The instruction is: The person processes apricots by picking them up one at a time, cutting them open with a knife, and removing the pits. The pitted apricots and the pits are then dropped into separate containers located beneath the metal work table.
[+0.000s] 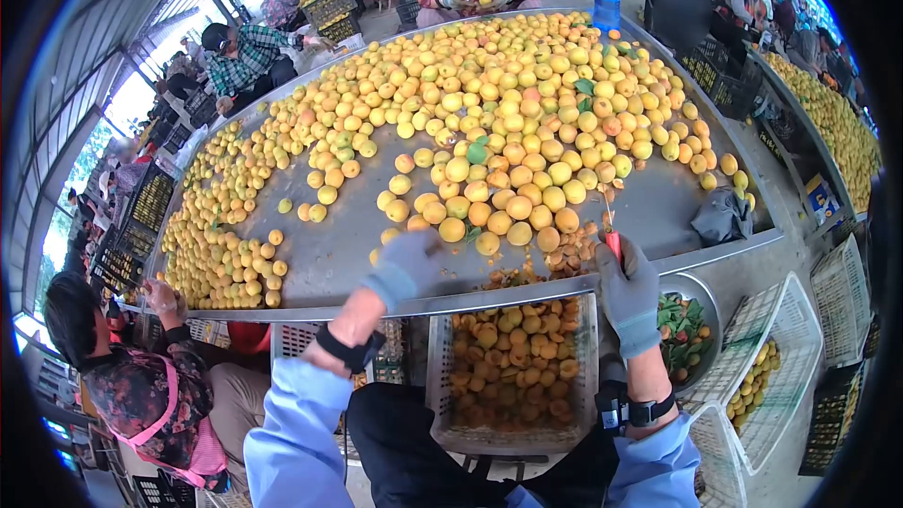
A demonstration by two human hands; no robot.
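Observation:
A grey glove covers my left hand (pixel 404 268), which is over the near edge of the metal table (pixel 367 235); motion smears its fingers. My right hand (pixel 628 292), also gloved in grey, is closed on a small knife (pixel 613 243) with a red handle, its tip pointing up. Yellow-orange fruits (pixel 508 103) are heaped across the table, the nearest ones just beyond my hands. Halved fruit pieces (pixel 570 254) lie beside the knife at the table's edge. Below, between my arms, a crate (pixel 437 367) holds many fruit halves (pixel 513 367).
A metal bowl (pixel 710 306) with leaves and fruit stands right of my right hand, near white crates (pixel 795 339). A black plastic bag (pixel 722 216) lies at the table's right end. A blue bottle (pixel 607 0) stands at the far edge. Co-workers sit left and opposite.

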